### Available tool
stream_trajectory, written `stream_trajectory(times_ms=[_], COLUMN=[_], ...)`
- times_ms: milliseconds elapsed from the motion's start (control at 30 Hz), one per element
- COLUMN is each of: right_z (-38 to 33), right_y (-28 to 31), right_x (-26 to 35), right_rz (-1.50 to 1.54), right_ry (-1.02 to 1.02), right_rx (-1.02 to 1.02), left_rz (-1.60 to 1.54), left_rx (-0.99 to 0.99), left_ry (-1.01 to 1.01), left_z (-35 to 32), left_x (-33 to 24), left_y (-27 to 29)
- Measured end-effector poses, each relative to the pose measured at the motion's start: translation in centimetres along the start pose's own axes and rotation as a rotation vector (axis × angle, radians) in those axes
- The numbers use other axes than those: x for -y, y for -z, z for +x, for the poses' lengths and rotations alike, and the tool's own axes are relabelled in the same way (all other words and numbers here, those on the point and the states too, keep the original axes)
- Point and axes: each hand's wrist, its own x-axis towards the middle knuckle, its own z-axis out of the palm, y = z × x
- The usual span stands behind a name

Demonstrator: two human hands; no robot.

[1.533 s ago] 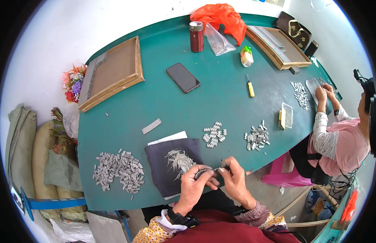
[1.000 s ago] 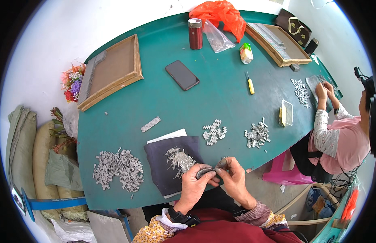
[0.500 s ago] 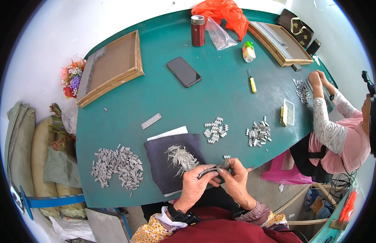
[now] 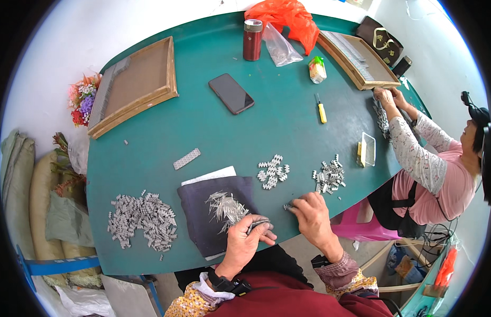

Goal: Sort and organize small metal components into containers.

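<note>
My left hand [image 4: 247, 242] grips a small dark tool with a metal tip [image 4: 257, 221] at the near edge of the green table [image 4: 213, 132]. It sits beside a heap of thin metal pins [image 4: 225, 205] lying on a dark cloth [image 4: 213, 214]. My right hand [image 4: 309, 213] rests on the table to the right, its fingertips pinching a small grey metal piece [image 4: 288, 206]. Beyond it lie two small clusters of grey metal pieces [image 4: 273, 171] [image 4: 329, 176].
A big pile of grey pieces [image 4: 141, 220] lies at the left. Farther off are a phone [image 4: 231, 93], a red flask [image 4: 252, 39], a yellow-handled screwdriver [image 4: 321, 109], two wooden frames [image 4: 134, 85] [image 4: 356, 58] and an orange bag [image 4: 285, 18]. Another person [image 4: 430, 164] works at the right.
My hands were together in front of me. Now they have parted: the right one has gone out to the table and taken a small metal piece. The other person's arms moved farther up the table.
</note>
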Motion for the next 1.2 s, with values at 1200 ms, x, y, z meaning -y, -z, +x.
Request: stream_trajectory(times_ms=[1200], right_z=[-3.5], right_y=[-3.9], right_x=[8.7], right_rz=[0.498], right_ry=[-0.171], right_rx=[-0.063], left_rz=[0.169], left_rx=[-0.053], left_ry=[-0.179], left_z=[-4.2], left_x=[-1.3], left_y=[1.7])
